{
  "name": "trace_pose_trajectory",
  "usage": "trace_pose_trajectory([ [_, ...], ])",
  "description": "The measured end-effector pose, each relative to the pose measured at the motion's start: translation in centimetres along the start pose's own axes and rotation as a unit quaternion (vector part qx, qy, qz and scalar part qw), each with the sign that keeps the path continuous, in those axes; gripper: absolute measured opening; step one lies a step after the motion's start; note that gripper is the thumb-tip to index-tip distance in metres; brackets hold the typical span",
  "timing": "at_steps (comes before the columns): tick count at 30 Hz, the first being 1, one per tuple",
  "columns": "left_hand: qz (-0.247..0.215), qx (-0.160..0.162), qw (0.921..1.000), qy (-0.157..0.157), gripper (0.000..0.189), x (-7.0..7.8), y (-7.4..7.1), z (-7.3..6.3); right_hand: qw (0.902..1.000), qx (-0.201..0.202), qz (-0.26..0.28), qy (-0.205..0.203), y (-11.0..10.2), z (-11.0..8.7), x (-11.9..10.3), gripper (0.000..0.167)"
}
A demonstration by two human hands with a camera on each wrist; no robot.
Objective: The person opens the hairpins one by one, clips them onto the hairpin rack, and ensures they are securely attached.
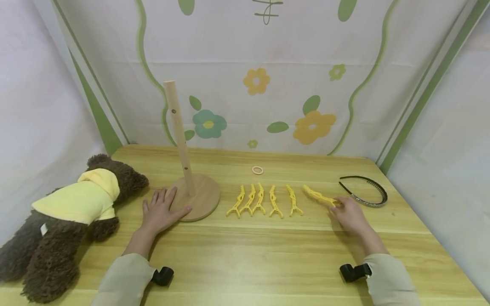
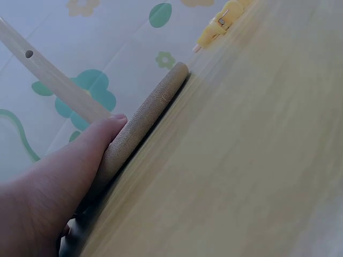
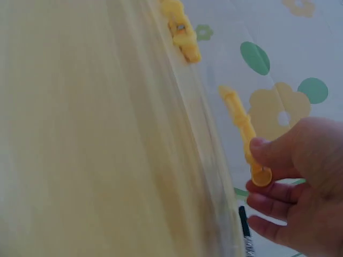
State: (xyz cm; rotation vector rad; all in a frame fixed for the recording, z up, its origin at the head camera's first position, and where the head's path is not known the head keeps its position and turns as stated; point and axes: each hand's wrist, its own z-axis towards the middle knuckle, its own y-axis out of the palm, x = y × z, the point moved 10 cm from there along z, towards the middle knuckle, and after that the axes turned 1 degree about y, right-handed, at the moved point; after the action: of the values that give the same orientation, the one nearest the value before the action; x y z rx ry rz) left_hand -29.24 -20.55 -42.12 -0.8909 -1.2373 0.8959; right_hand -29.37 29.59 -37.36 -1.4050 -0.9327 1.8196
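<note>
In the head view my left hand (image 1: pixel 160 212) lies with fingers spread at the left edge of a wooden stand's round base (image 1: pixel 206 197). Its thumb rests on top of that base, also seen in the left wrist view. The stand's post (image 1: pixel 179 127) rises from the base and has small holes. My right hand (image 1: pixel 350 214) pinches a yellow hair clip (image 1: pixel 317 195) near its forked end, between thumb and fingers; the right wrist view shows this clip (image 3: pixel 241 126) raised at a slant. Several like yellow clips (image 1: pixel 273 202) lie in a row between the hands.
A black headband (image 1: pixel 377 204) with a sparkly band lies right of my right hand. A small pale ring (image 1: pixel 257 170) lies behind the clips. At the left lies a brown plush bear (image 1: pixel 72 204) in a yellow hoodie. A printed cloth (image 1: pixel 229 76) hangs behind the wooden table (image 1: pixel 249 263).
</note>
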Motion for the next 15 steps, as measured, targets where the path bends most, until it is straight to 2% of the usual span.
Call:
trace_pose_trajectory([
  [6,-0.003,-0.004,1.0,-0.002,0.093,0.1,0.0,-0.1,0.9993,-0.023,0.002,-0.029,-1.1,0.6,-1.1,0.037],
  [15,-0.009,-0.004,1.0,0.0,0.093,0.1,0.0,-0.1,0.9967,-0.038,-0.004,-0.072,-2.6,2.7,-3.7,0.034],
])
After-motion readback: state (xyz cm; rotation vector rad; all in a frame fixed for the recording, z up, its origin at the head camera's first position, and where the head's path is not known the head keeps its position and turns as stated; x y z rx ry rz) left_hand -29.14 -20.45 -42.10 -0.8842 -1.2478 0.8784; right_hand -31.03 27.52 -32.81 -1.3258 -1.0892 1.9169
